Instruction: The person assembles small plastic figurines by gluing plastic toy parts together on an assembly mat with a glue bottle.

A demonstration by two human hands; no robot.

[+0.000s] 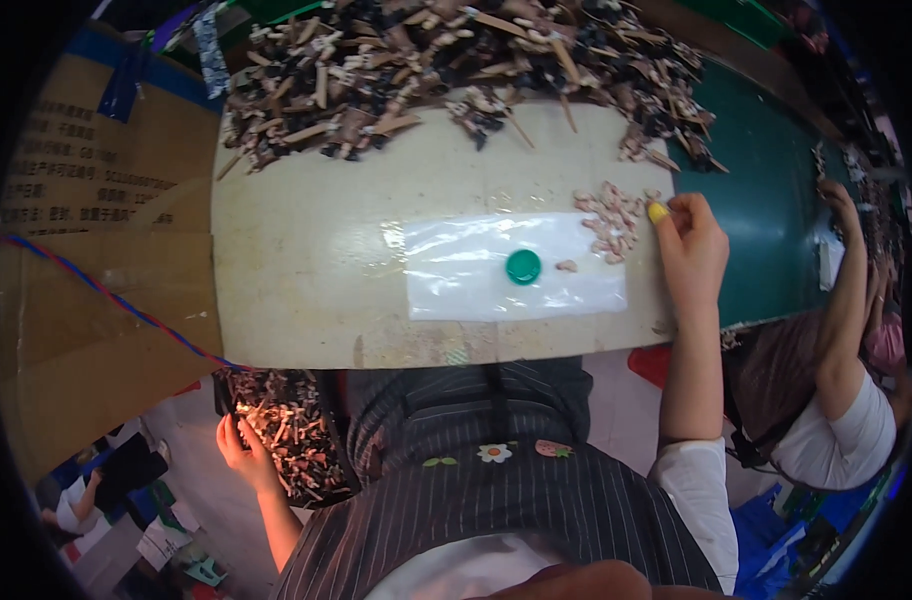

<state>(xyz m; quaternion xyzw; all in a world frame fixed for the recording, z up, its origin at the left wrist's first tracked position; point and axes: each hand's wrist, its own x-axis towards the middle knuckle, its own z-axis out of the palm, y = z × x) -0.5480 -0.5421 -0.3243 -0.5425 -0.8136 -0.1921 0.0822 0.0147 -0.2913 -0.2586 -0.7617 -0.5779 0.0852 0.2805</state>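
on my feed, the bench (306, 260) reads cream, and the heap (426, 60) a mix of brown, black and pale pink. the small pieces (608, 228) are pinkish white, the round cap (523, 267) bright green, the sheet (456, 290) milky white. i see yellow on the thumb tip (658, 212) of the right hand (694, 250). the apron (416, 530) is dark with thin pale stripes; the cord (101, 289) across the brown carton (86, 350) twists red and blue.

The dark apron (546, 500) has pale stripes and, left to right, green leaves (439, 462), a white flower (495, 453), a pink strawberry (554, 450); the right sleeve (698, 490) is white; a yellow cover (658, 212) caps the right thumb (667, 238).
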